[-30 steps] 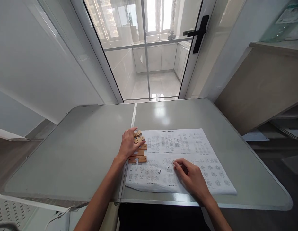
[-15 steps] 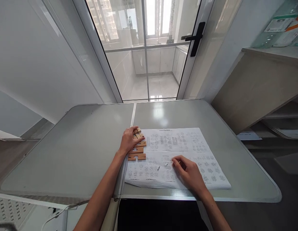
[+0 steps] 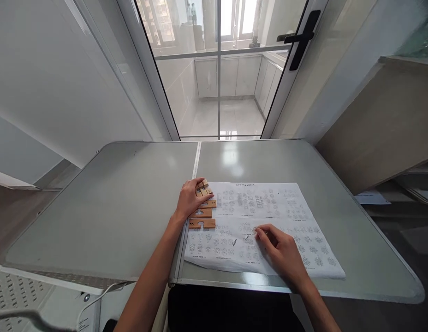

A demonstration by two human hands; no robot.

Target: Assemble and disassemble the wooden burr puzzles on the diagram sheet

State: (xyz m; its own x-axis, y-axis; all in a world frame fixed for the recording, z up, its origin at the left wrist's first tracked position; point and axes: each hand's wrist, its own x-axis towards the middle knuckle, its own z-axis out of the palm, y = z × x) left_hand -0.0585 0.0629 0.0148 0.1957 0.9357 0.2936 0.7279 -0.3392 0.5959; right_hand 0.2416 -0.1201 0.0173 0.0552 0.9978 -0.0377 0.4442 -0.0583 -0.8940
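A large printed sheet [image 3: 234,253] with rows of small figures lies on the right half of the table. At its left edge my left hand [image 3: 192,199] is wrapped round a group of light wooden blocks [image 3: 205,190]. Just below that hand sit several notched orange-brown wooden pieces [image 3: 207,223], one under another. My right hand [image 3: 276,246] rests on the sheet, thumb and forefinger pinched together; what they hold, if anything, is too small to make out. Small dark torn-looking marks show on the paper to the left of these fingertips.
The grey-green table [image 3: 106,207] has a metal seam [image 3: 196,161] running front to back. Beyond its far edge stands a glass door with a black handle [image 3: 300,40]. A wooden shelf unit [image 3: 383,120] is at the right, and a white perforated object [image 3: 18,295] at the lower left.
The camera view has shifted, so the table and sheet appear slightly farther right. Both hands keep nearly the same places on the blocks and the paper.
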